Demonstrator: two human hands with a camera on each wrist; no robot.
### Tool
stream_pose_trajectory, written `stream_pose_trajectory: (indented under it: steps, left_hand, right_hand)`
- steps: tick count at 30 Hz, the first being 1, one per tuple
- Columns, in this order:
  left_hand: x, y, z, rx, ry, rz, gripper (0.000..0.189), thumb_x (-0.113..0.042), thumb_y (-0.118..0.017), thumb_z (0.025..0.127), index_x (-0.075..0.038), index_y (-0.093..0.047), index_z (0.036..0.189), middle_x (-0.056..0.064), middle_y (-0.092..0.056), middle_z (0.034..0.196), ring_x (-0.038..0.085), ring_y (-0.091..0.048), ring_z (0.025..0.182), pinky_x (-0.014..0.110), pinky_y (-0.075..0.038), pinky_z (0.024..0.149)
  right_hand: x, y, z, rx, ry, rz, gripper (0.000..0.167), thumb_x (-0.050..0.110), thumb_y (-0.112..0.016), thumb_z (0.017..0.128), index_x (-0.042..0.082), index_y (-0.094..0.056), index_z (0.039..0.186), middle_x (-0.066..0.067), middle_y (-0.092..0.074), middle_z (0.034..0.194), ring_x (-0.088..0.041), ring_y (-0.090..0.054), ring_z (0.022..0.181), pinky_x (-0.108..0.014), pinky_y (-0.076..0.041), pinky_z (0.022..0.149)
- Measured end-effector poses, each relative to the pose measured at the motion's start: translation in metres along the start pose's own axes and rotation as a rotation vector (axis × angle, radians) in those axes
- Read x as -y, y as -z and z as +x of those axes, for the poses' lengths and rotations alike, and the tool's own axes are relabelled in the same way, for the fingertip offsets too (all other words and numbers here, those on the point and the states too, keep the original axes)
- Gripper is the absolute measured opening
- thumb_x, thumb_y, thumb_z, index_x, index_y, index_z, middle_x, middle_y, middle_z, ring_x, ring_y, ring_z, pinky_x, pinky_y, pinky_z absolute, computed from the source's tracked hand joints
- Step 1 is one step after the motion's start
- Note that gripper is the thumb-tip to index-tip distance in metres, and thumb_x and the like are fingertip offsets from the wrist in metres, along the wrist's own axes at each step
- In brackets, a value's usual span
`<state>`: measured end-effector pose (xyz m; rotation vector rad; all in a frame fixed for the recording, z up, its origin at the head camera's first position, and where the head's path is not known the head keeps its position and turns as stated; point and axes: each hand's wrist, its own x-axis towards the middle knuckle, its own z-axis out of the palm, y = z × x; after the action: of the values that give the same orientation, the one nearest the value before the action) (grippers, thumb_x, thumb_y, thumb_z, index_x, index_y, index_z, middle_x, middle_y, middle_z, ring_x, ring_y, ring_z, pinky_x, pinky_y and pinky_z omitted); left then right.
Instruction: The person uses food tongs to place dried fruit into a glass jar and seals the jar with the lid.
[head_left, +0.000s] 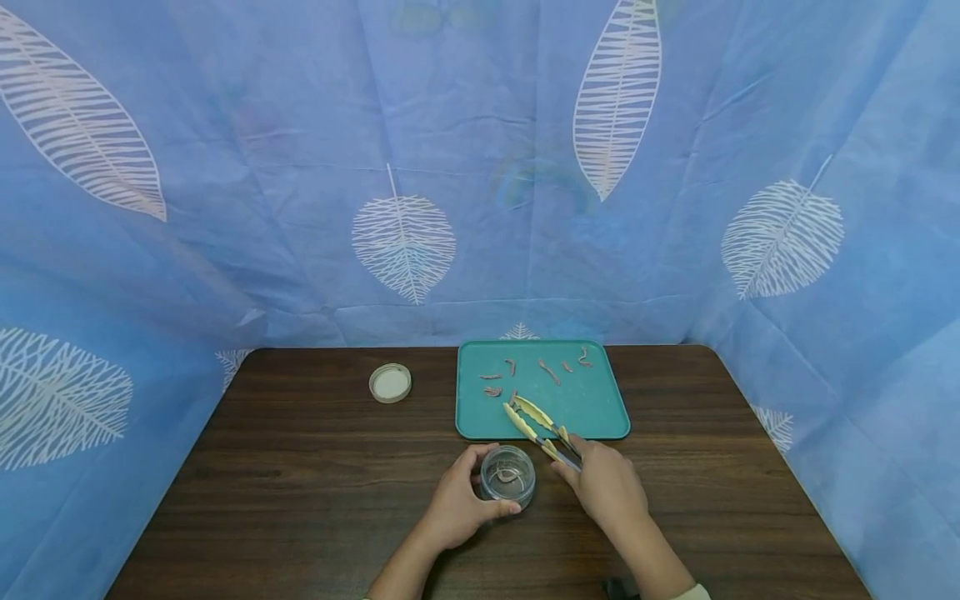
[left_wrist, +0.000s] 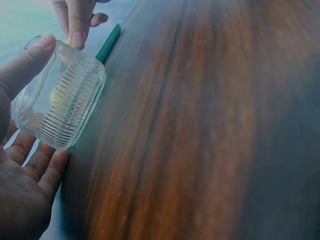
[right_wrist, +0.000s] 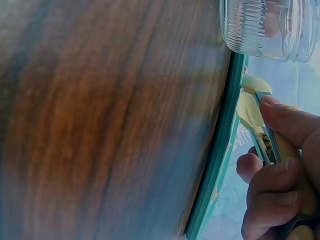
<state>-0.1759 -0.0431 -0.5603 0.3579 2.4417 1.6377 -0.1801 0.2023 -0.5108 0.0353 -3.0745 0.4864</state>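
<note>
My left hand (head_left: 459,500) holds a clear glass jar (head_left: 529,483) with ribbed sides, thumb on the near side and fingers round the far side. A small pinkish-brown strip (head_left: 507,475) lies inside the jar. My right hand (head_left: 609,485) grips yellow-tipped metal tongs (head_left: 537,412), right of the jar. Their tips reach over the near part of a teal tray (head_left: 600,421), right at a small brownish strip (head_left: 514,396). In the right wrist view, the thumb presses one arm of the tongs (right_wrist: 248,110) with the fingers curled opposite.
Several thin pinkish strips, among them a longer strip (head_left: 550,372), lie scattered on the tray. A round lid (head_left: 390,384) with a white inside rests left of the tray on the dark wooden table (head_left: 300,483). Behind hangs a blue curtain (head_left: 480,250) with white leaf prints.
</note>
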Motion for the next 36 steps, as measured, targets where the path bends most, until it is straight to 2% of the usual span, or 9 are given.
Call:
stream_pose_trajectory:
  steps: [7,16,23,26,30,33,36]
  left_hand:
    - [0.001,-0.001,0.0,0.002,0.011,-0.001,0.087,-0.038,-0.098,0.081,-0.019,-0.054,0.154,0.005,-0.065,0.144,0.026,-0.063,0.131,0.037,-0.056,0.107]
    - [0.0,-0.002,-0.002,-0.003,-0.012,0.012,0.085,-0.035,-0.098,0.081,-0.018,-0.056,0.153,0.007,-0.066,0.144,0.029,-0.064,0.129,0.037,-0.057,0.105]
    - [0.0,-0.002,-0.002,-0.002,0.004,0.013,0.085,-0.036,-0.098,0.082,-0.019,-0.055,0.153,0.006,-0.066,0.144,0.028,-0.064,0.13,0.038,-0.057,0.106]
    - [0.001,-0.002,-0.001,0.001,-0.001,0.011,0.084,-0.035,-0.098,0.082,-0.018,-0.055,0.153,0.007,-0.066,0.144,0.029,-0.064,0.129,0.041,-0.057,0.105]
    - [0.002,-0.002,-0.001,-0.002,0.013,0.006,0.085,-0.036,-0.098,0.081,-0.02,-0.055,0.153,0.005,-0.066,0.142,0.027,-0.064,0.128,0.038,-0.056,0.105]
    - [0.002,-0.003,0.0,-0.003,0.026,0.006,0.086,-0.037,-0.098,0.081,-0.021,-0.055,0.153,0.004,-0.066,0.142,0.025,-0.063,0.129,0.037,-0.056,0.106]
    - [0.002,-0.003,0.0,-0.005,0.029,0.005,0.086,-0.037,-0.098,0.081,-0.021,-0.055,0.153,0.004,-0.066,0.143,0.025,-0.063,0.129,0.039,-0.056,0.107]
  right_hand:
    - [0.002,0.005,-0.007,-0.029,0.011,-0.001,0.062,0.041,-0.084,0.095,0.003,-0.07,0.143,-0.026,-0.077,0.128,-0.045,-0.078,0.105,-0.062,-0.063,0.087]
    - [-0.002,0.008,-0.02,-0.082,0.013,0.037,0.063,0.039,-0.085,0.095,0.003,-0.069,0.143,-0.026,-0.076,0.13,-0.046,-0.076,0.112,-0.064,-0.061,0.093]
    - [-0.003,0.013,-0.031,-0.116,0.031,0.053,0.061,0.036,-0.087,0.093,0.001,-0.071,0.14,-0.024,-0.079,0.12,-0.038,-0.079,0.094,-0.058,-0.064,0.08]
    - [-0.002,0.017,-0.038,-0.122,0.041,0.053,0.061,0.037,-0.088,0.092,0.001,-0.072,0.139,-0.023,-0.08,0.12,-0.038,-0.079,0.092,-0.057,-0.064,0.077]
    - [-0.001,0.021,-0.046,-0.128,0.045,0.058,0.062,0.037,-0.089,0.091,0.002,-0.072,0.139,-0.021,-0.08,0.117,-0.032,-0.078,0.085,-0.056,-0.063,0.071]
    - [0.001,0.024,-0.051,-0.122,0.034,0.066,0.061,0.038,-0.089,0.09,0.006,-0.072,0.139,-0.014,-0.081,0.106,-0.019,-0.068,0.073,-0.049,-0.058,0.064]
    - [0.004,0.028,-0.058,-0.107,0.02,0.078,0.06,0.038,-0.088,0.091,0.009,-0.071,0.141,-0.006,-0.075,0.091,-0.013,-0.055,0.065,-0.041,-0.052,0.058]
